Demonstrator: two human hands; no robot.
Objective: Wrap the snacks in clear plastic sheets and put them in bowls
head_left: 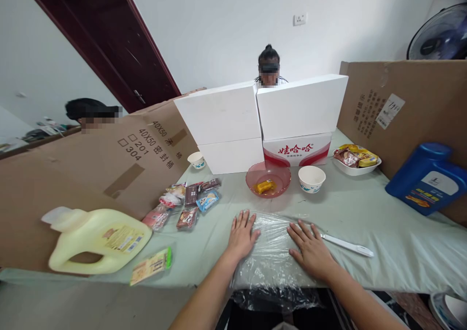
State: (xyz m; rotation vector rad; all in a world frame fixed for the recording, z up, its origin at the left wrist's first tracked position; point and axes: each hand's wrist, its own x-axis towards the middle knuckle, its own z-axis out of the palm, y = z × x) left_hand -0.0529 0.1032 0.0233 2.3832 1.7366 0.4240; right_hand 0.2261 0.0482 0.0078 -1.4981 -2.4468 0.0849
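White wall (219, 33) with socket (299, 19); dark red door (91, 28) left.

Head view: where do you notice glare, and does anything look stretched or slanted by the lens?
In the head view, pale glare streaks the plastic sheet between left hand and right hand; toward that view's edges, the door slants and the fan looks stretched, probably from a wide lens.

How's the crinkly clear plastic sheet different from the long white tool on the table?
The wrinkled clear plastic sheet is broad; the long, slim white tool is narrow. The sheet is see-through; the tool isn't. The sheet hangs over the front edge; the tool doesn't. Both lie on the pale green tablecloth.
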